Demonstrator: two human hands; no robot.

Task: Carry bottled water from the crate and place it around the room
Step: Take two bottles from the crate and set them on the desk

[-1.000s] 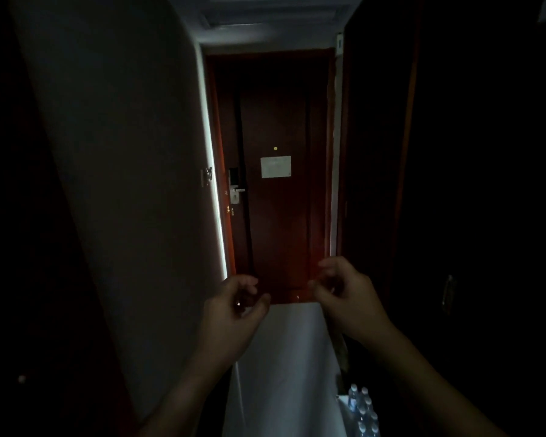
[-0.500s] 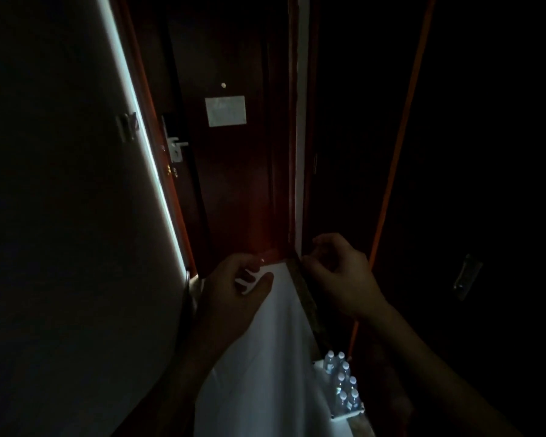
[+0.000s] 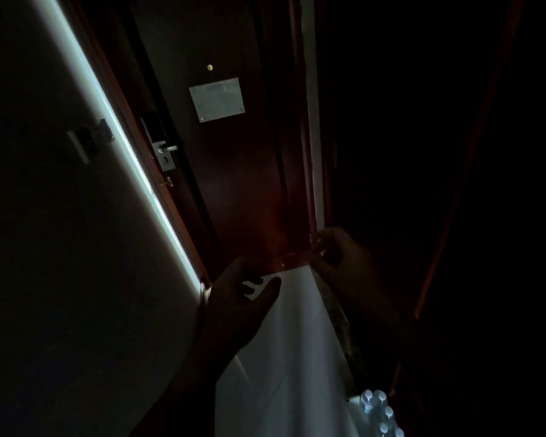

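Several water bottles (image 3: 380, 411) with white caps stand packed together at the bottom right, by the pale edge of their crate (image 3: 353, 399). My left hand (image 3: 237, 307) is raised in front of me over the white floor, fingers loosely curled and thumb out, with nothing visible in it. My right hand (image 3: 338, 257) is up beside it to the right, near the door's foot, fingers also curled, and I see nothing held. Both hands are well above and away from the bottles. The light is very dim.
A dark red door (image 3: 234, 171) with a metal handle (image 3: 167, 149) and a pale notice plate (image 3: 217, 99) closes the narrow corridor ahead. A wall (image 3: 60, 247) runs along the left, dark wooden panels (image 3: 423, 152) along the right. The white floor (image 3: 290, 357) lies between them.
The view has tilted and swung down to the right, bringing the bottles closer. Both hands stay raised side by side, barely changed in shape.
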